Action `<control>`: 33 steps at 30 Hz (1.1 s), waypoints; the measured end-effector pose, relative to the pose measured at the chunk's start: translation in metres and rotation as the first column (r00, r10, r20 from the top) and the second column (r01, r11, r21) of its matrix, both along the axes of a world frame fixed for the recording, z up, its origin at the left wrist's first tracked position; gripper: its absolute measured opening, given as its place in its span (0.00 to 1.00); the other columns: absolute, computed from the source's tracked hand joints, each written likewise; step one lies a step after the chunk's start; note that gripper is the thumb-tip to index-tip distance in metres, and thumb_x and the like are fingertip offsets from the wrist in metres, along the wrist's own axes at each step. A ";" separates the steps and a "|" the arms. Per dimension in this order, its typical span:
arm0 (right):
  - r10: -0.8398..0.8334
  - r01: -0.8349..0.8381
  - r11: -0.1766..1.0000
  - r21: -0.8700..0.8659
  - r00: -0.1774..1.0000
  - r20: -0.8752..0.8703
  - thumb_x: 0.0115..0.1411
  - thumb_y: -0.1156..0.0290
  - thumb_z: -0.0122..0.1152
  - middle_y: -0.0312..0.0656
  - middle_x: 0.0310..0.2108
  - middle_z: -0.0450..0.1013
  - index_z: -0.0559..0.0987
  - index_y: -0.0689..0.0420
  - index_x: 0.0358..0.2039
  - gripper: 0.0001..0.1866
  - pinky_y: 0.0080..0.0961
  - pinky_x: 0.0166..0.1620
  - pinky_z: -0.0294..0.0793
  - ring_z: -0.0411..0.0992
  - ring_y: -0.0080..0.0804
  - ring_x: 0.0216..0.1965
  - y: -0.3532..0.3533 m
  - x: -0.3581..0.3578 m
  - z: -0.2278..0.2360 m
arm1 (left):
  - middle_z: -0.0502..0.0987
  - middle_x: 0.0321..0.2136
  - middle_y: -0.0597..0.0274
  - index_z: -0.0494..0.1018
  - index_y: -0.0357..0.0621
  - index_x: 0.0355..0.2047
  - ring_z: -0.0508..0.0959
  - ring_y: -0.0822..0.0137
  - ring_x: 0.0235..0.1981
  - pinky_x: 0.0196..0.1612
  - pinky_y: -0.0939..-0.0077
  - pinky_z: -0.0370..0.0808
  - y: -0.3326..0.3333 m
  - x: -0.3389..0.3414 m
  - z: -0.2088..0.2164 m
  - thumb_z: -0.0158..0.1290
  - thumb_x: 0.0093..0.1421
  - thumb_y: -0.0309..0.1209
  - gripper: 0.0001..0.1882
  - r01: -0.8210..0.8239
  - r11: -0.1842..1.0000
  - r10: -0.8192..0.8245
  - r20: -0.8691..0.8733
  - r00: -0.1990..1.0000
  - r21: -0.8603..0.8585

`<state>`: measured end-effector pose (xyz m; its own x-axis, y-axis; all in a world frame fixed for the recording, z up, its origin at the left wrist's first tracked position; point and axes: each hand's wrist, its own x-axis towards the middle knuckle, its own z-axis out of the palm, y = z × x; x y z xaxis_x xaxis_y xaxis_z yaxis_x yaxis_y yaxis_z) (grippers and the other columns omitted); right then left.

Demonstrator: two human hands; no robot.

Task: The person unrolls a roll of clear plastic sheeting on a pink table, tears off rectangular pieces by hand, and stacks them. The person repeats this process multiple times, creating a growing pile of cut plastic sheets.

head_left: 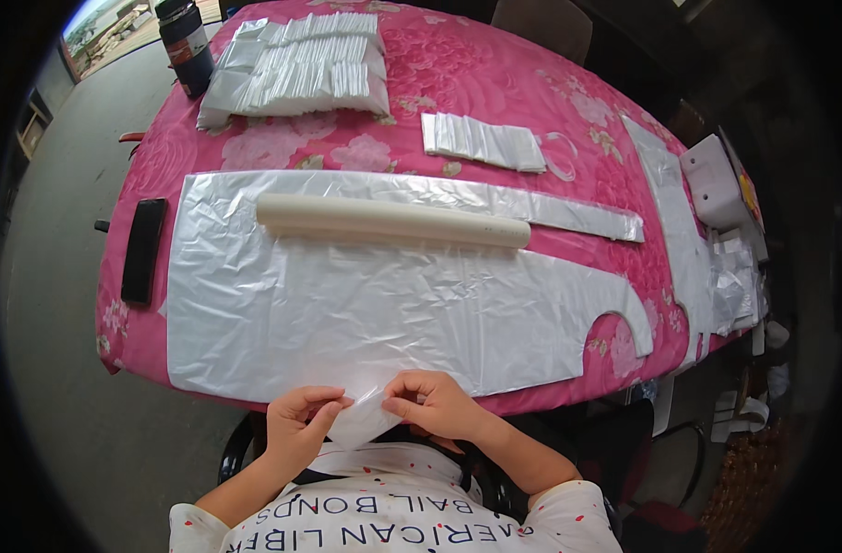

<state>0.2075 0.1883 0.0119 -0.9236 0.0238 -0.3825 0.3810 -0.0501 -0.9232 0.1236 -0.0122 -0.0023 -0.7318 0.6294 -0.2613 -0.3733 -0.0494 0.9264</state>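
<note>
I have the left hand (303,426) and right hand (432,405) each pinching the film (359,426) between thumb and forefinger; this thin, translucent, softly creased plastic hangs between the fingertips, in front of the shirt (384,498). Just beyond the fingers I see the sheet (347,313), glossy and crinkled, its curved cutout off to their right. A smooth cream tube (393,223) lies across it, farther away. Past that sit a pleated white bundle (483,145) and, farther left, a bulky, ridged stack (301,69), all on pink floral cloth (494,74).

The pink floral tablecloth (467,57) has a black phone (144,252) near its left edge and a dark bottle (188,51) at its far-left edge.
</note>
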 end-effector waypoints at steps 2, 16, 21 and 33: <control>0.092 -0.064 0.964 0.256 0.990 -0.102 0.55 0.73 0.58 0.36 0.25 0.70 0.76 0.61 0.31 0.06 0.16 0.29 0.65 0.65 0.18 0.25 0.018 -0.003 -0.001 | 0.77 0.34 0.57 0.72 0.36 0.40 0.77 0.71 0.37 0.42 0.80 0.73 0.004 -0.005 -0.008 0.49 0.57 0.19 0.10 0.011 1.000 -0.011 -0.119 0.993 0.006; 0.117 0.685 -0.279 0.673 0.720 -0.684 0.51 0.75 0.58 0.40 0.31 0.73 0.76 0.55 0.30 0.05 0.29 0.33 0.73 0.72 0.38 0.31 0.324 -0.122 0.010 | 0.76 0.36 0.56 0.69 0.34 0.45 0.75 0.69 0.39 0.46 0.74 0.71 0.022 -0.026 -0.008 0.41 0.62 0.24 0.13 0.052 0.995 -0.040 -0.153 0.987 0.081; 0.070 0.535 -0.129 0.835 0.845 -0.531 0.48 0.74 0.58 0.39 0.33 0.73 0.77 0.54 0.31 0.07 0.31 0.36 0.73 0.73 0.39 0.34 0.315 -0.117 -0.038 | 0.76 0.35 0.55 0.69 0.34 0.44 0.76 0.69 0.38 0.45 0.74 0.71 0.018 -0.026 -0.011 0.42 0.60 0.23 0.13 0.027 0.999 -0.020 -0.237 0.971 0.025; 0.171 0.413 0.333 0.848 0.858 -0.485 0.52 0.65 0.59 0.45 0.36 0.73 0.77 0.59 0.39 0.15 0.32 0.46 0.68 0.69 0.42 0.42 0.208 -0.085 0.003 | 0.77 0.35 0.54 0.70 0.36 0.44 0.77 0.65 0.37 0.42 0.74 0.72 0.041 -0.027 -0.003 0.49 0.54 0.20 0.16 0.193 0.972 -0.235 -0.479 0.846 -0.136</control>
<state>0.1226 0.3960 0.0145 -0.8997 0.2047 0.3856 0.0233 0.9045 -0.4259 0.0967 0.0288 -0.0050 -0.6275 0.7777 0.0386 0.1360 0.0606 0.9889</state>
